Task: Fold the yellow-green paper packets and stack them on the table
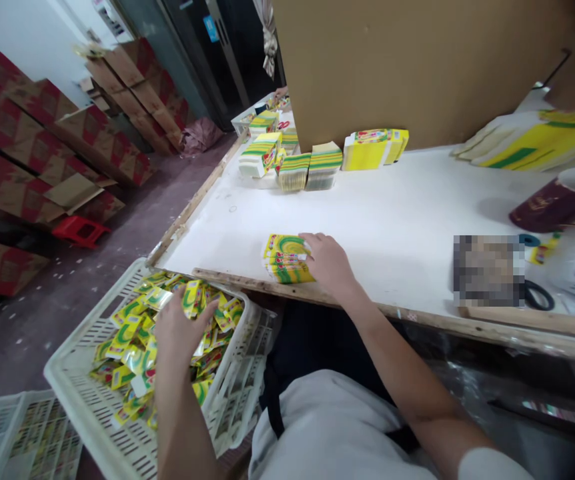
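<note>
My left hand (180,327) is over a white plastic crate (62,373) heaped with small yellow-and-green packets (132,333). Its thumb and fingers are spread, and a packet shows in the gap between them, apparently lying in the heap. At the table's front edge, my right hand (328,263) grips the right side of a small overlapping stack of yellow packets (285,259). The fingertips lie on top of this stack, while the thumb is mostly hidden.
Packed bundles (325,167) and a yellow box (365,152) stand along a tall cardboard panel (392,67). A dark red cup (550,203) and tape roll (528,241) are at right. Cartons (62,140) and a red stool (80,230) stand left. Wooden strips edge the table (397,213).
</note>
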Tool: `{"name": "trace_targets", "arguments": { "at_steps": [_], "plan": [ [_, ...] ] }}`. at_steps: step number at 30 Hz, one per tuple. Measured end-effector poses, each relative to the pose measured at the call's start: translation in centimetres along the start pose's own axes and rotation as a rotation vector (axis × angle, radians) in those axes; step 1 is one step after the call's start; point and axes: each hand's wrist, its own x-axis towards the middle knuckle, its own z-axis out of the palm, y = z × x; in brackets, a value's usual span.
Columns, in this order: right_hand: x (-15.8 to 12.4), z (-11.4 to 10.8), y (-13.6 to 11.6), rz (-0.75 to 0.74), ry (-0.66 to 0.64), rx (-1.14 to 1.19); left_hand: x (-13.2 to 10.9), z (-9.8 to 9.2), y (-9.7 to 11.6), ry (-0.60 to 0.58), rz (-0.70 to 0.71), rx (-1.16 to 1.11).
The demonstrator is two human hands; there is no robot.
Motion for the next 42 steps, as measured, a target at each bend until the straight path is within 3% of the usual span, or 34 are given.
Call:
{"name": "trace_targets", "arguments": {
  "at_steps": [4, 8, 11, 14, 17, 19, 21, 24, 31, 36, 39, 42],
  "plan": [
    [0.7, 1.3, 0.8, 0.034, -0.029, -0.123, -1.2, 1.8, 3.3, -0.284, 0.085, -0.334],
    [0.3, 0.8, 0.6, 0.043, 0.003, -0.127, -2.4, 3.7, 6.1, -0.395, 0.110, -0.581],
    [-1.1, 0.1, -0.6, 0.048, 0.033, 0.059, -3.2, 4.8, 7.4, -0.471, 0.095, -0.880],
    [-3.7, 0.3, -2.5, 0.000, -0.095, 0.511, -4.2, 5.2, 9.1, -0.376, 0.036, -1.170],
    [-6.5, 1.4, -4.5, 0.012, -0.287, 0.944, -4.6, 4.6, 10.9, -0.128, -0.049, -1.372],
    [-7.8, 2.2, -5.6, 0.059, -0.323, 1.106, -4.5, 4.0, 11.6, 0.005, -0.114, -1.444],
    [-8.5, 2.8, -6.3, 0.076, -0.348, 1.113, -4.3, 3.7, 11.9, 0.062, -0.185, -1.479],
    [-8.6, 3.2, -6.2, 0.099, -0.373, 1.044, -4.3, 4.1, 11.5, 0.013, -0.261, -1.458],
    [-7.7, 2.0, -4.0, 0.177, -0.208, 1.028, -5.4, 5.8, 9.9, -0.061, -0.129, -1.391],
    [-7.5, 1.6, -3.9, 0.143, -0.157, 1.049, -5.1, 6.3, 9.1, 0.082, -0.161, -1.393],
    [-7.4, 1.4, -3.5, 0.096, -0.082, 0.937, -4.9, 5.7, 9.0, 0.081, -0.157, -1.359],
    [-7.2, 0.7, -2.7, -0.049, 0.065, 0.678, -4.5, 3.5, 8.8, 0.141, -0.044, -1.251]
  ]
}}
